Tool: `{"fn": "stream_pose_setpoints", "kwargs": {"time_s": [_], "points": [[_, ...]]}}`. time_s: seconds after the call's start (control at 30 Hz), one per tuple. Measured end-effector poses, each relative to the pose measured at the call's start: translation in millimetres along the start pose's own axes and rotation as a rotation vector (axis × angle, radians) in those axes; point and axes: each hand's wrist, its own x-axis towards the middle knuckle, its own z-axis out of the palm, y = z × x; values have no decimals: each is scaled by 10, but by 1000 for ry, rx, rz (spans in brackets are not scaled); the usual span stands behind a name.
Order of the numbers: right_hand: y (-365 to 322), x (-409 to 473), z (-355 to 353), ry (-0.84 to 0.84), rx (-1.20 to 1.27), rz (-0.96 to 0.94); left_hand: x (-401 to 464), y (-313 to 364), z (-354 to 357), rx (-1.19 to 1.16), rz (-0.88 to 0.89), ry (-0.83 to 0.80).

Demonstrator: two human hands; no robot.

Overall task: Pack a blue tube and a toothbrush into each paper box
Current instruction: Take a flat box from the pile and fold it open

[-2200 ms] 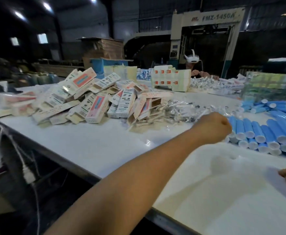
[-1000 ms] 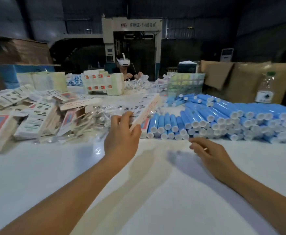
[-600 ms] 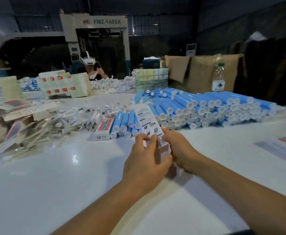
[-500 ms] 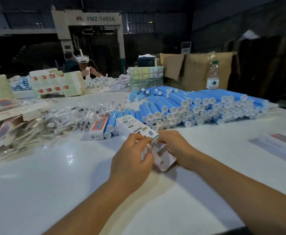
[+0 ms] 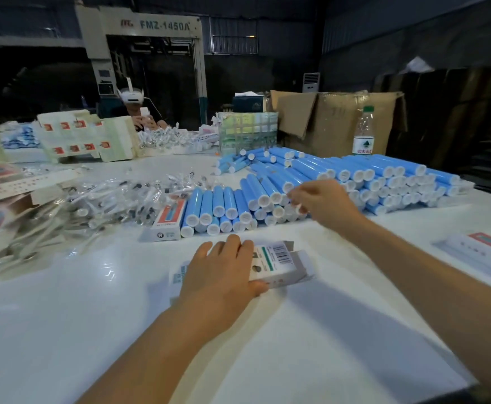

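Paper box [image 5: 276,265] lies flat on the white bench [image 5: 311,345], its long axis left to right, open flaps at the right end. Left hand [image 5: 223,272] holds it, thumb curled round its near edge. Right hand [image 5: 323,201] reaches the blue tubes [image 5: 311,182], fingertips pinching one white cap; caps point toward the camera.

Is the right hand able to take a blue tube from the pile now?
Probably yes. The right hand is already at the near edge of the blue tube pile, with nothing between, while the left hand holds the paper box.
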Motion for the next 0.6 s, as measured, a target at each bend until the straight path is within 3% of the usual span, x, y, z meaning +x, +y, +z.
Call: {"fn": "stream_pose_setpoints", "kwargs": {"time_s": [0.1, 0.33, 0.43, 0.6], "points": [[-60, 553, -169, 221, -286, -65, 38, 40, 57, -31, -7, -2], [41, 1290, 1, -10, -952, 118, 102, 91, 164, 11, 42, -11], [2, 1385, 85, -30, -1071, 103, 125, 105, 187, 28, 51, 9], [-82, 1435, 18, -87, -993, 152, 136, 110, 205, 51, 60, 35]]}}
